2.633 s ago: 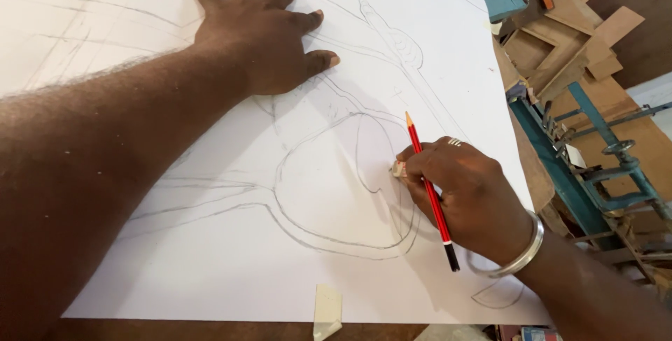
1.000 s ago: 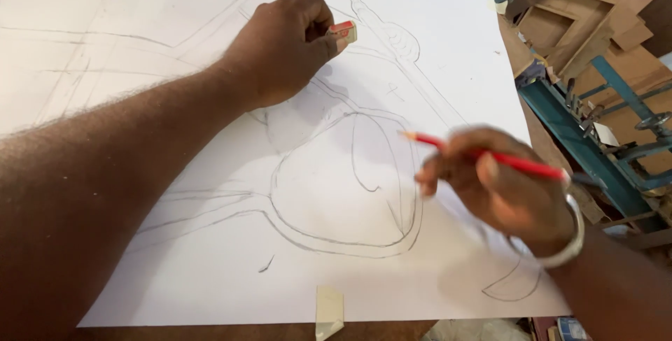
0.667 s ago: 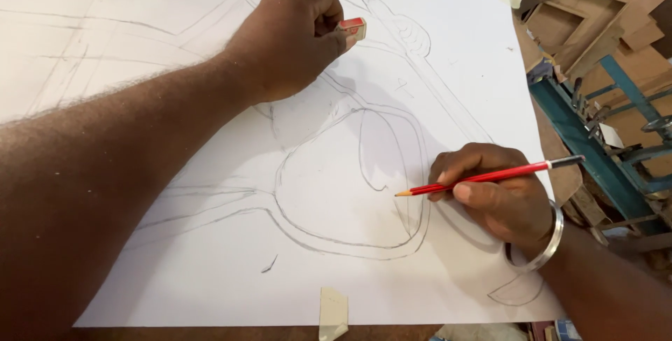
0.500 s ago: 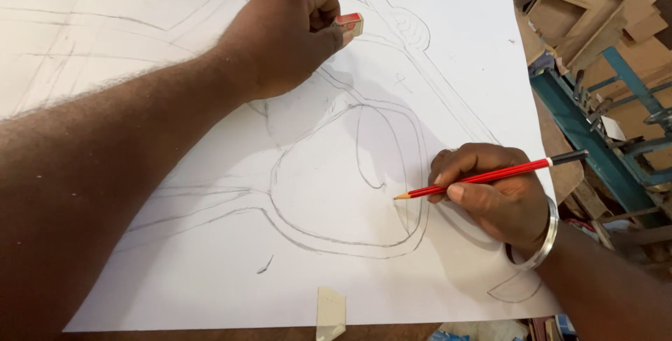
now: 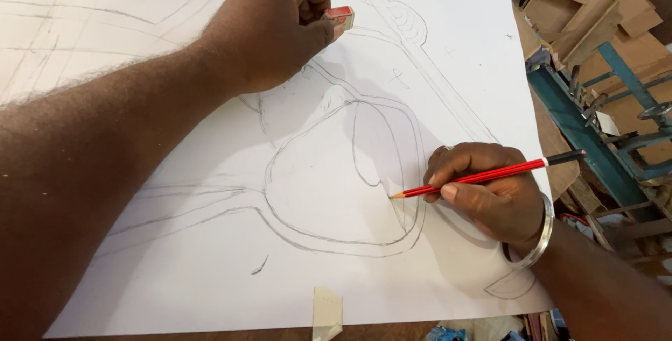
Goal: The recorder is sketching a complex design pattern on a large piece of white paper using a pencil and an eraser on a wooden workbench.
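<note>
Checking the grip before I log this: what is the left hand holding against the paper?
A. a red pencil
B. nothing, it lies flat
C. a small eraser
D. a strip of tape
C: the left hand pinches a small eraser on the paper; the red pencil is in the right hand.

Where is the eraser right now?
In the head view, the eraser sits at top centre, pinched in the left hand and pressed to the white drawing sheet beside the pencilled outline.
</note>
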